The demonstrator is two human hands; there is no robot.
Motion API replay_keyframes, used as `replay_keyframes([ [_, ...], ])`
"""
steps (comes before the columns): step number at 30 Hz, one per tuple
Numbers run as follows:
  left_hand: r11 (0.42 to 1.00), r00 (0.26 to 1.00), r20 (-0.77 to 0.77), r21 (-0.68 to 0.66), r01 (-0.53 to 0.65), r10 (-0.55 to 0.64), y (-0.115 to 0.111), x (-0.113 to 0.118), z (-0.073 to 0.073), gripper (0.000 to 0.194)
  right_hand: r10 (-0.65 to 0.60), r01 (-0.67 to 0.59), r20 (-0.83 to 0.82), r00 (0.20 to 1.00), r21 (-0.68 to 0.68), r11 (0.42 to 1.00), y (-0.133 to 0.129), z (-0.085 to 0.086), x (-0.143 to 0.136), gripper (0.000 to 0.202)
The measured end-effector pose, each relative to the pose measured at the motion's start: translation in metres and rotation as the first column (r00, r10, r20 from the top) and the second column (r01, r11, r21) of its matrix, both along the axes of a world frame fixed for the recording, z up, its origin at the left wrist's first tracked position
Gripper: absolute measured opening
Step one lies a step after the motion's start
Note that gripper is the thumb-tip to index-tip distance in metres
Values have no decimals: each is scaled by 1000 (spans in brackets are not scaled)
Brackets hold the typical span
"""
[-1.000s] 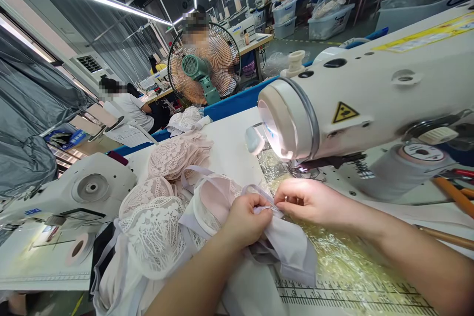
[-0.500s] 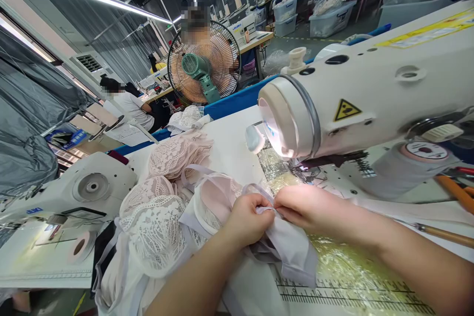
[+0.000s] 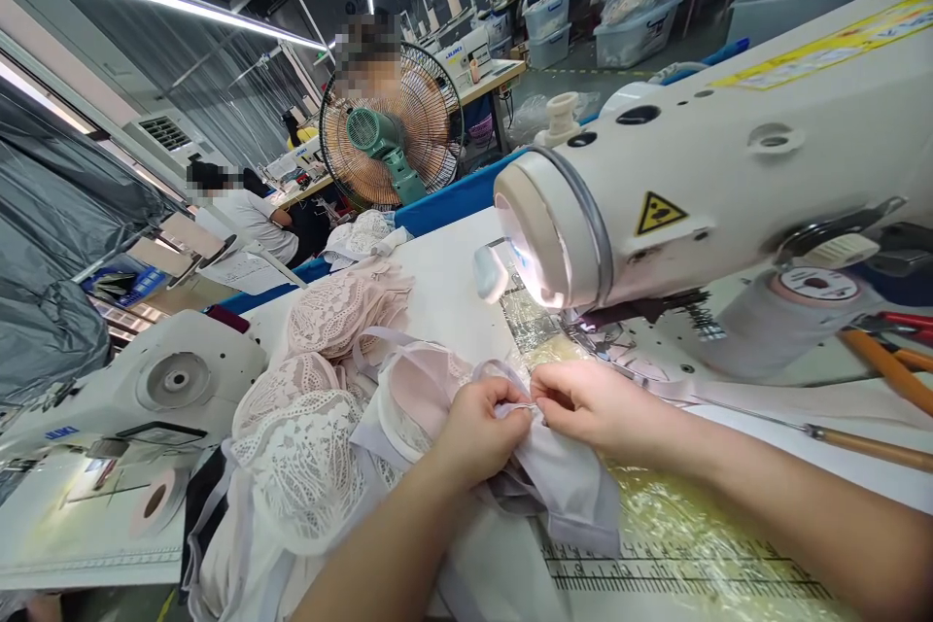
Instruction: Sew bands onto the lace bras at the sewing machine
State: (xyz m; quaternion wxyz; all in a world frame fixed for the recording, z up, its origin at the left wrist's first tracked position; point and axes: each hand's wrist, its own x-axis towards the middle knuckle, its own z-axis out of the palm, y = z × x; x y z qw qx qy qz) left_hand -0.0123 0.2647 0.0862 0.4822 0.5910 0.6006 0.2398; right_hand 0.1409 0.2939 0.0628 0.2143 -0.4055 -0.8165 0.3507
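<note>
My left hand (image 3: 487, 428) pinches the edge of a pale lilac and white bra (image 3: 575, 491) between thumb and fingers. Close beside it, my right hand (image 3: 583, 403) pinches the same edge, fingertips nearly meeting those of the left. One wing of the bra hangs below the hands over the table. A lace cup (image 3: 306, 466) and other bras are bunched to the left of my left hand. Just beyond my hands is the lit needle area under the head of a white sewing machine (image 3: 656, 185). The exact spot between the fingertips is too small to make out.
A ruler strip (image 3: 677, 569) runs along the table's front. A thread cone (image 3: 794, 321), a wooden-handled tool (image 3: 867, 447) and orange-handled scissors (image 3: 885, 364) lie to the right. Another sewing machine (image 3: 175, 369) stands left. A large fan (image 3: 394, 126) and seated people are beyond.
Both hands keep their pinch on the bra edge, and the right hand's fingers have shifted slightly. The whole view has moved a little, with the machine now further left in it.
</note>
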Motion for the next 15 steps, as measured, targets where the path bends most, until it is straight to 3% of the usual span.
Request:
replay_keyframes([
  [4, 1000, 1000, -1, -15, 0, 0, 0, 0, 1, 6, 33, -49, -91, 995, -175, 983, 4, 0, 2, 11],
  [15, 999, 1000, -8, -33, -25, 24, 0, -1, -2, 8, 113, -166, -181, 977, -316, 934, 9, 4, 11, 18],
])
